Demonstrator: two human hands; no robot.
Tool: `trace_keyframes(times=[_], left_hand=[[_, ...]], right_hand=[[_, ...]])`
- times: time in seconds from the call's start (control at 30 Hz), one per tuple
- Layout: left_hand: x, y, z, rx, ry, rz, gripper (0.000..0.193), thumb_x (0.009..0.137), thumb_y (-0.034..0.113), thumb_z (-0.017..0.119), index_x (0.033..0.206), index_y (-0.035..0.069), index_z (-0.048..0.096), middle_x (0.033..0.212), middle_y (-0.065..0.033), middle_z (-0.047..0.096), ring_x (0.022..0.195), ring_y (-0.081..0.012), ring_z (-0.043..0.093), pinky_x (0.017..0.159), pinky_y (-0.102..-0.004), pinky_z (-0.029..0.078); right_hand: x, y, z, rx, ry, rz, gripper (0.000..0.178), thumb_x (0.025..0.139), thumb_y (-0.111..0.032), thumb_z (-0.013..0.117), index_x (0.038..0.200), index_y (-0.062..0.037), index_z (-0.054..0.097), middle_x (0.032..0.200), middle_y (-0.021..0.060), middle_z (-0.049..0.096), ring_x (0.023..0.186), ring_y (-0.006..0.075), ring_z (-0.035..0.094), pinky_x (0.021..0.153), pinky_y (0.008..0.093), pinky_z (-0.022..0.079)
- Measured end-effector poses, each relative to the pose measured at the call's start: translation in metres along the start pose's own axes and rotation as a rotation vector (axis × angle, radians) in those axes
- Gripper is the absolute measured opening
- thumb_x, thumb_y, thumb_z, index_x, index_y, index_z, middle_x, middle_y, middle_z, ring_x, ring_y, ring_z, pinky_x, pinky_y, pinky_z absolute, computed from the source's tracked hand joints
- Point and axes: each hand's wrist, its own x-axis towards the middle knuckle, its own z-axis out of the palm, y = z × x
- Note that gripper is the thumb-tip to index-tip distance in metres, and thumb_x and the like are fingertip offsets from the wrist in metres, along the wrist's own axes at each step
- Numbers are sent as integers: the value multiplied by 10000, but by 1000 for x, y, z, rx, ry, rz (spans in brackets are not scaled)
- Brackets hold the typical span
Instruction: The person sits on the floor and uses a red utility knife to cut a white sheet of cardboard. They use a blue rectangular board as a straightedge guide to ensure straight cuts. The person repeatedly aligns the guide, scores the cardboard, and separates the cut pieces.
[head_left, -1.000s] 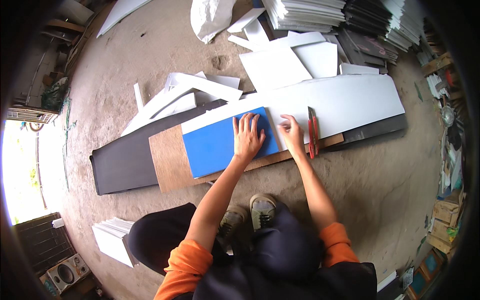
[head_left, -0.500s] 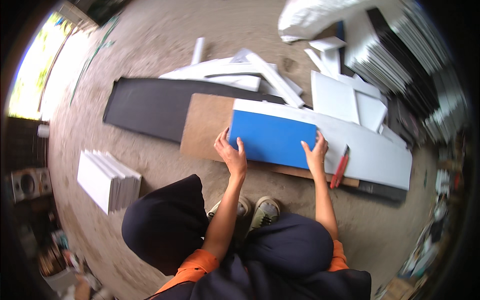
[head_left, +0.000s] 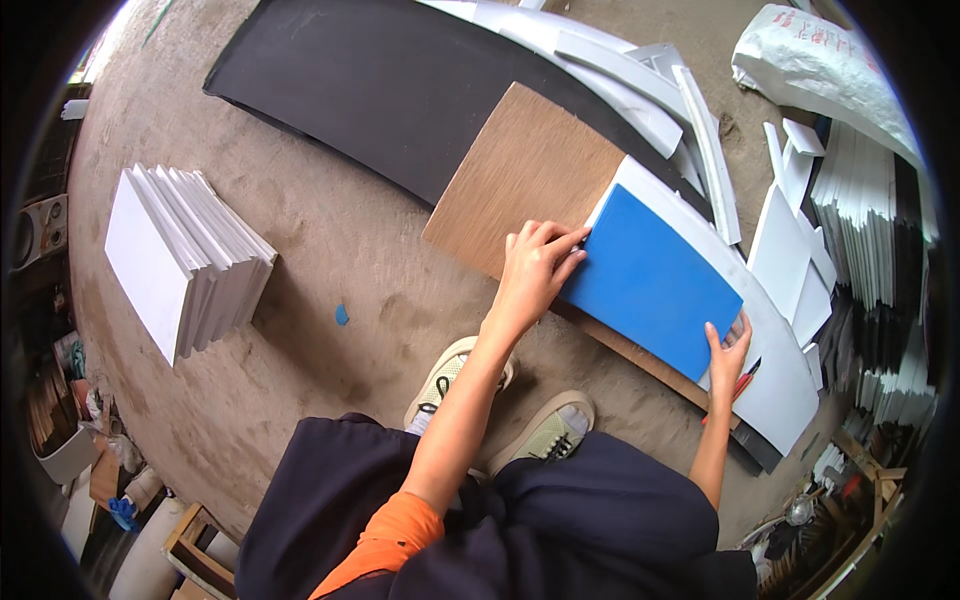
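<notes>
Touching the blue board [head_left: 655, 285], the left hand [head_left: 538, 265] has shifted edgeward.

At three o'clock we found a blue panel [head_left: 655, 280] with a smooth, evenly coloured, largely matt face. Towards four o'clock we noted a white sheet [head_left: 785, 400], smooth and plastic-looking. At twelve o'clock we recorded a brown board [head_left: 525, 170] of wood, its grain visible and its finish dull. At eleven o'clock, a black sheet [head_left: 370, 90] looked matt. At two o'clock we observed a crinkled, plastic-looking white sack [head_left: 810, 60]. Towards eight o'clock, the floor [head_left: 200, 430] appeared rough; at seven, the orange sleeve [head_left: 385, 540] was matt cloth.
</notes>
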Motion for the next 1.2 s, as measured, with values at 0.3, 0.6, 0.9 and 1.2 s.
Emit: trace_keyframes(times=[0.3,0.6,0.9,1.2], left_hand=[[12,8,-6,66,-92,-53,355,724,103,629,1075,115,577,964,-44,525,942,-212,456,798,-343,336],[35,72,80,170,-101,301,345,716,51,547,1059,53,516,1119,-112,456,1076,-290,407,917,-417,325],[13,127,196,397,-312,619,542,804,245,562,1297,113,378,1336,-127,353,1280,-294,253,1048,-525,131],[2,132,201,443,-276,617,493,816,218,534,1275,97,401,1244,-130,387,1205,-289,323,1045,-480,176]], right_hand=[[-3,-18,2,42,-4,59,752,704,-182,729,1299,-45,290,1169,201,421,1009,278,504,825,362,459],[-2,-20,14,-12,99,79,856,638,-152,761,1320,-68,252,1117,194,434,975,301,484,831,390,424],[-34,0,-32,-40,479,73,534,742,-113,657,1218,-54,422,1148,170,415,1033,318,435,870,409,385],[-56,56,-60,-131,440,365,568,775,-130,623,1253,-18,337,1093,233,452,1033,379,452,846,434,395]])
